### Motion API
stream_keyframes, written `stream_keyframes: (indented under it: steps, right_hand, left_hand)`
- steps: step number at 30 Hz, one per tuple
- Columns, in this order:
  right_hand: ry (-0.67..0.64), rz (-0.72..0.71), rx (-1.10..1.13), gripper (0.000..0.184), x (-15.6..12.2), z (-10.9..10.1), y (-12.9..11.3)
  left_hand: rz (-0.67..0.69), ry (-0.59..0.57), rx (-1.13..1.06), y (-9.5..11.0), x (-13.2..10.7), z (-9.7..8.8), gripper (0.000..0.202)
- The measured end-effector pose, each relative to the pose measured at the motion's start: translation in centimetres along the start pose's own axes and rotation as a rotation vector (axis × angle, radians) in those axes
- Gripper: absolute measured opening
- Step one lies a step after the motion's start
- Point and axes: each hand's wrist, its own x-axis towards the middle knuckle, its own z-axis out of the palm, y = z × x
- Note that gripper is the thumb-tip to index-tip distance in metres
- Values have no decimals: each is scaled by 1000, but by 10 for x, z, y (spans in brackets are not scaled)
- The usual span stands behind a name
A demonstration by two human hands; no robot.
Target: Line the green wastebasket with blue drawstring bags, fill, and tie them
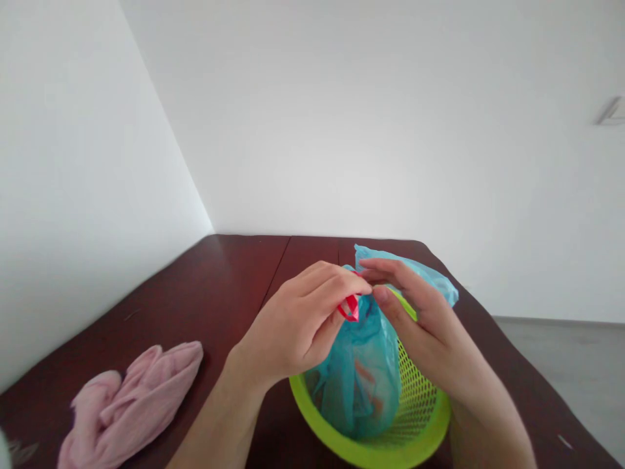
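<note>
The blue plastic bag (366,374) sits in the lime-green mesh basket (332,435), long axis roughly upright, gathered neck pointing toward you. Your left hand (300,319) pinches the red tie (349,309) between its fingers; your right hand (424,319) curves beside it, thumb and forefinger parted. Pink cloth (141,400) lies left on the dark bench (224,280), against white walls (317,117).

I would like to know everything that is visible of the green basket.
The basket is round and bright yellow-green, apparently plastic, with a smooth rim and a mesh wall. It stands open side up on the dark reddish-brown table. A blue bag sits inside, hiding much of the interior. The left hand and the right hand cover parts of it; whether they touch it is unclear.
</note>
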Motion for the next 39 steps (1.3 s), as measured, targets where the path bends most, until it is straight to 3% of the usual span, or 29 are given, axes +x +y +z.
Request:
stream_keyframes:
  steps: [4, 8, 11, 14, 19, 23, 26, 29, 36, 39]
  right_hand:
    - [-181, 124, 255, 34, 7, 3, 8]
    - [-241, 291, 420, 38, 11, 6, 12]
    - [-240, 338, 442, 29, 11, 8, 14]
    - [-181, 277, 403, 32, 10, 8, 13]
    - [-127, 78, 415, 40, 7, 3, 13]
    - [-65, 124, 478, 23, 7, 0, 14]
    - [68, 168, 431, 36, 9, 1, 13]
    - [120, 182, 430, 45, 11, 2, 13]
    - [222, 157, 528, 40, 9, 0, 19]
    - [235, 168, 513, 38, 9, -10, 23]
  left_hand:
    - [80, 19, 14, -12, -3, 7, 27]
    - [91, 132, 55, -20, -4, 9, 31]
    - [76, 169, 96, -19, -2, 8, 33]
    - [48, 167, 20, -17, -2, 12, 36]
    - [-82, 108, -289, -19, -9, 26, 37]
    - [-130, 165, -421, -20, -10, 33, 36]
    - [-182, 221, -438, -18, -7, 31, 30]
    - [-261, 257, -413, -16, -3, 24, 22]
    - [-331, 301, -335, -10, 0, 9, 25]
    - [-339, 429, -404, -11, 0, 8, 26]
